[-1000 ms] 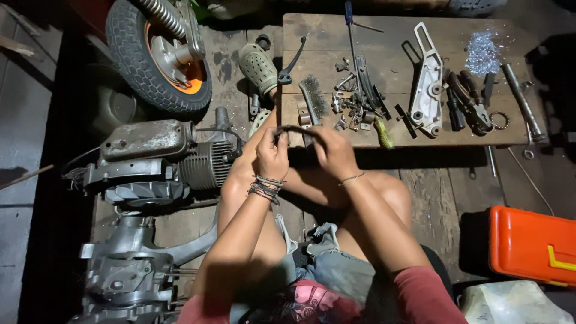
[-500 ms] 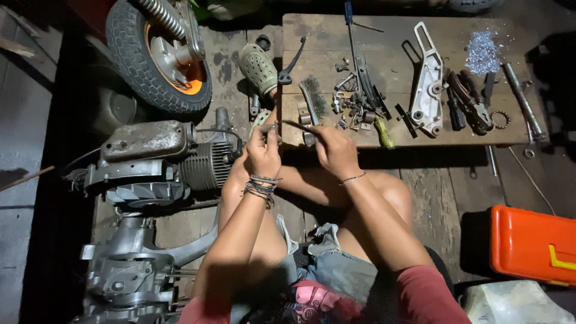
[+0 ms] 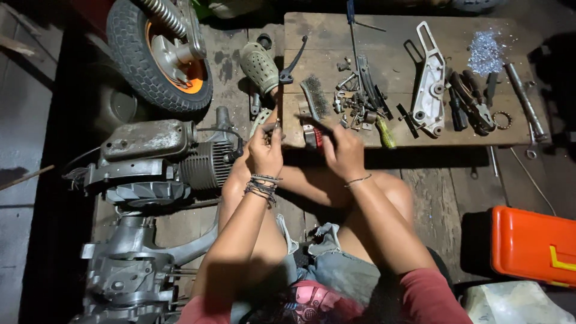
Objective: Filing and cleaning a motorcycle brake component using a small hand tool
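Head view showed my left hand (image 3: 266, 150) pinching a small metal part (image 3: 271, 126) just beside the desk (image 3: 396, 137) edge. My right hand (image 3: 344, 151) closed on a red-handled tool (image 3: 317, 137) there. I was fitting them together; steady holding seemed needed.

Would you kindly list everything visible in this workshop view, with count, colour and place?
wooden board: one, brown, upper centre, bearing tools
wire brush: one, dark bristles, board's left part
loose bolts and small parts: a heap, grey, middle of the board
metal bracket: one, silver, board's right half
pliers: dark, right of the bracket; count unclear
wheel: one, black tyre with orange hub, upper left
engine: one, grey, left
orange case: one, lower right
left hand: holds a small part, too small to tell
right hand: at the board's near edge, holds a thin dark tool
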